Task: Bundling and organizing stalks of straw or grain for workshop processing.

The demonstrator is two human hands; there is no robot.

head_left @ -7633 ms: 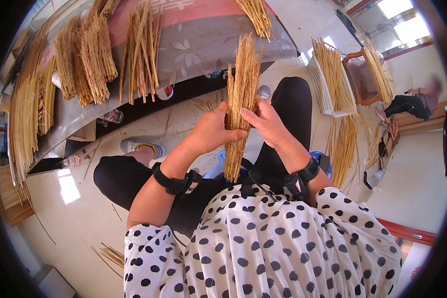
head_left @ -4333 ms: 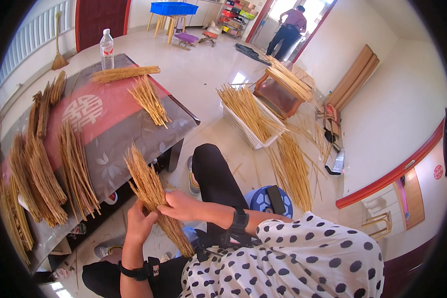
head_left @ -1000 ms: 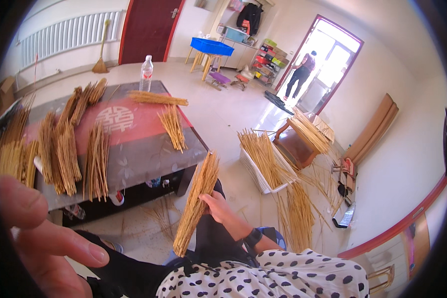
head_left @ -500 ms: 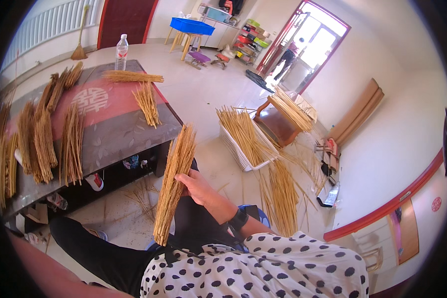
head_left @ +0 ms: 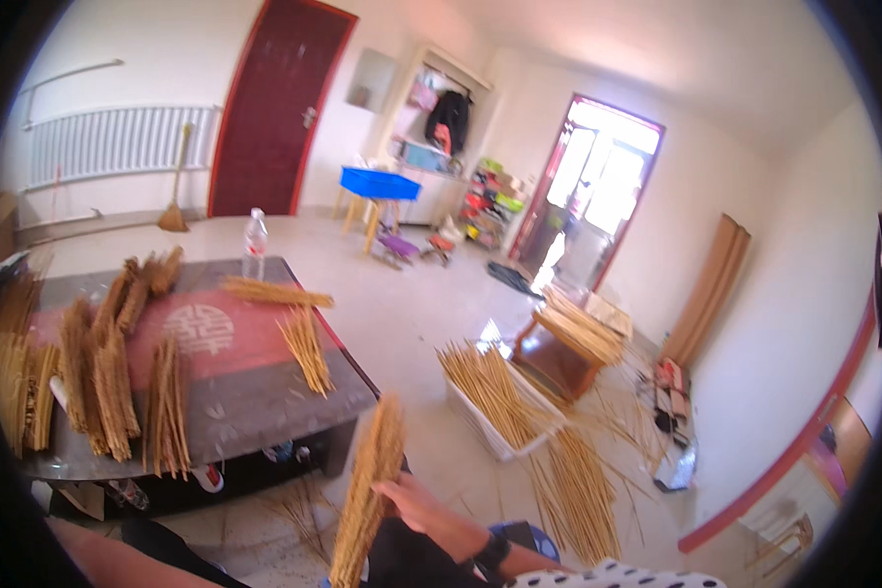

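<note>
Lower centre of frame: our right fingers (head_left: 389, 488) grip straw bundle (head_left: 365, 502); best hold snug mid-length, stems aligned. Left fingers unseen, we can't tell.

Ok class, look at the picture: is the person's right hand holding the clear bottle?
No, the right hand grips a bundle of dry stalks, while the clear bottle stands upright on the table.

Golden-brown stalk bundle (head_left: 361, 498), grey-and-red tabletop (head_left: 240, 412), blue tub (head_left: 380, 185), dark red door (head_left: 276, 113), black-dotted white cloth (head_left: 612, 576)
</note>
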